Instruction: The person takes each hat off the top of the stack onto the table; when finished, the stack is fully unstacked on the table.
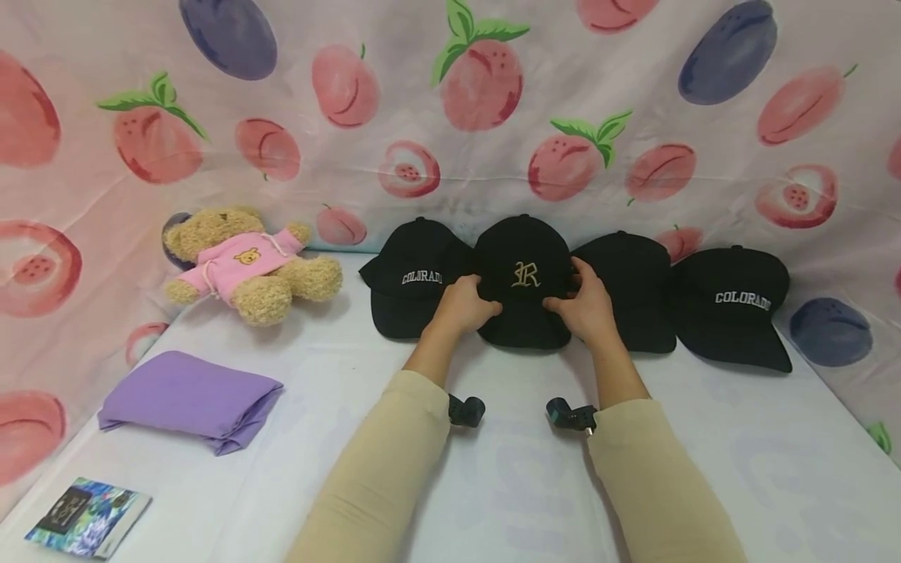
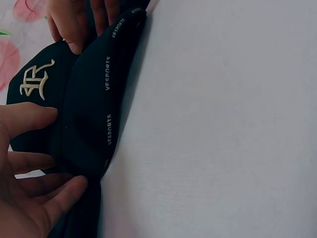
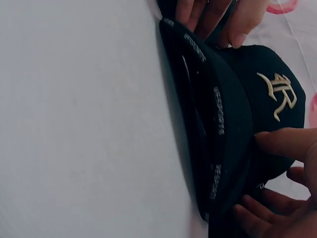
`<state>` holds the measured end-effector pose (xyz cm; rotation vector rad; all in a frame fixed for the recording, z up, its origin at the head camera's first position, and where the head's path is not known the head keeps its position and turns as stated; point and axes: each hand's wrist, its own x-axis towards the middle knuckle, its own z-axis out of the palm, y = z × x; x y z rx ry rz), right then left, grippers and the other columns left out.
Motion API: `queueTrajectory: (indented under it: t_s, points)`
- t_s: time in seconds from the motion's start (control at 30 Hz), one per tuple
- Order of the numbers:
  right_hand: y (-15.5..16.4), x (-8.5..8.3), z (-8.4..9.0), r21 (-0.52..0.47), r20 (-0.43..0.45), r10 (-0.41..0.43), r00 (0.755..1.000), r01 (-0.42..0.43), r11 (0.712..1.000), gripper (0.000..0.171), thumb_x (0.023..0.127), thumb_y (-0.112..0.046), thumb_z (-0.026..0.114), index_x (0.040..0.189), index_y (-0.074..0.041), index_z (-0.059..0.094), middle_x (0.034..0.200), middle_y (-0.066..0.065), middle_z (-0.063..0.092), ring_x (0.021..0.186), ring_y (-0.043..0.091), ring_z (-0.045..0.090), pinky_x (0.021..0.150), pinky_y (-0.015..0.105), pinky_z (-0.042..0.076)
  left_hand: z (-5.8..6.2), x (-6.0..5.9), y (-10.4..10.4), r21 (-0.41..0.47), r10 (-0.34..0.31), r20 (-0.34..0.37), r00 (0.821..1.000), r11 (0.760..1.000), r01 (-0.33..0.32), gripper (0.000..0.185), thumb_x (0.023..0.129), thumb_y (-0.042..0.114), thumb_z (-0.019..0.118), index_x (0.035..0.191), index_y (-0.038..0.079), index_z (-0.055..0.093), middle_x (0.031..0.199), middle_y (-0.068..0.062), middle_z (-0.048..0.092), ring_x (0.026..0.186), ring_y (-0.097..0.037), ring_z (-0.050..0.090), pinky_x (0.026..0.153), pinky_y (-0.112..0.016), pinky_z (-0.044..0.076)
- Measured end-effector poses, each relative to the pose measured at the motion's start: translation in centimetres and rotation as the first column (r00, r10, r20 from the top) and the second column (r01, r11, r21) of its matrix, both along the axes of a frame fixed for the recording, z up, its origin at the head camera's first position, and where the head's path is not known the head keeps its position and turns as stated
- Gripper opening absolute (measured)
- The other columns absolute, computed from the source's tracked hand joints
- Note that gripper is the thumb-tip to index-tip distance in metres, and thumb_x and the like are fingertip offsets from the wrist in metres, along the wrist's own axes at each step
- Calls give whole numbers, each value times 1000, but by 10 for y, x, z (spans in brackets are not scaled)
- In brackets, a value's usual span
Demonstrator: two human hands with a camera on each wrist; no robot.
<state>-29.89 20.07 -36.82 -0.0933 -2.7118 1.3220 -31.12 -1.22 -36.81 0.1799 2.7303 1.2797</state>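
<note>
Two hands grip a black cap marked "R" in a row of four caps on a white table.

The left hand (image 1: 461, 306) and right hand (image 1: 587, 305) hold the R cap (image 1: 524, 274) by opposite sides, thumbs on top and fingers curled round the edge; wrist views show its underside, w/ "VESPORTS" tape, lifted off the table (image 1: 493, 469). It sits 2nd from left, btwn a Colorado cap (image 1: 411, 270) and a plain cap (image 1: 629, 277), overlapping both; a 2nd Colorado cap (image 1: 735, 305) ends the row at right. At left: a teddy (image 1: 242, 266) in a pink hoodie, a folded purple cloth (image 1: 190, 399) nearer the camera, and a small card (image 1: 87, 520) at the near corner. A fruit-print sheet (image 1: 450, 117) hangs behind.
</note>
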Motion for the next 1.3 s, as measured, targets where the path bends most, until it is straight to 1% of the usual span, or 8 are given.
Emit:
queueTrajectory:
  t_s: [0.17,0.37,0.53,0.67,0.83,1.03,1.17,1.3]
  points:
    - [-11,4,2,-38,-78,-103,992,101,994,83,93,-14,70,163,-10,27,153,26,39,134,45,49,112,55,43,2,2,-5,15,-11,1,1000,1000,11,69,96,25,69,155,-1,43,159,-19,46,147,-34,44,120,-46,39]
    - [-29,9,9,-125,-213,-208,955,185,975,72,94,-12,69,159,-12,37,149,23,43,130,40,50,110,51,43,4,6,-11,28,-17,-8,1000,999,17,68,96,24,69,154,-1,44,158,-20,47,147,-35,44,120,-47,39]
    - [-49,14,15,-173,-341,-216,915,165,971,62,93,-8,68,152,-10,48,144,21,49,123,40,55,104,51,47,3,9,-19,37,-17,-11,1000,999,17,64,97,25,68,153,1,46,158,-18,48,148,-34,43,120,-47,39]
    - [-63,15,18,-173,-389,-180,903,121,978,58,93,-7,68,148,-10,53,139,21,54,115,38,60,97,50,51,5,11,-28,49,-24,-69,997,998,28,59,98,24,67,150,0,51,152,-19,54,142,-33,50,118,-46,41]
    - [-76,15,17,-153,-359,-91,929,37,988,59,94,-8,70,150,-10,51,139,20,55,113,36,62,96,48,53,10,15,-43,89,-13,-141,990,996,25,55,98,22,67,147,1,55,145,-19,60,134,-33,57,112,-48,46]
    - [-91,15,10,-107,-245,66,967,-95,990,60,96,-13,71,152,-13,49,144,18,55,118,35,64,97,50,56,10,22,-65,156,90,-152,984,985,-66,52,97,22,69,145,6,58,141,-17,63,128,-31,62,107,-48,51]
    - [-101,14,6,-86,-194,140,971,-159,984,60,96,-15,71,152,-13,49,147,18,55,120,37,64,96,52,56,7,25,-79,181,171,-150,974,973,-143,51,95,21,70,144,7,59,138,-17,65,123,-31,65,105,-48,52]
    - [-112,12,4,-50,-133,206,970,-214,976,59,96,-15,71,151,-12,50,149,19,54,122,38,64,100,52,55,5,29,-95,171,230,-143,963,964,-205,54,94,20,69,145,6,57,138,-21,62,127,-34,60,109,-49,47]
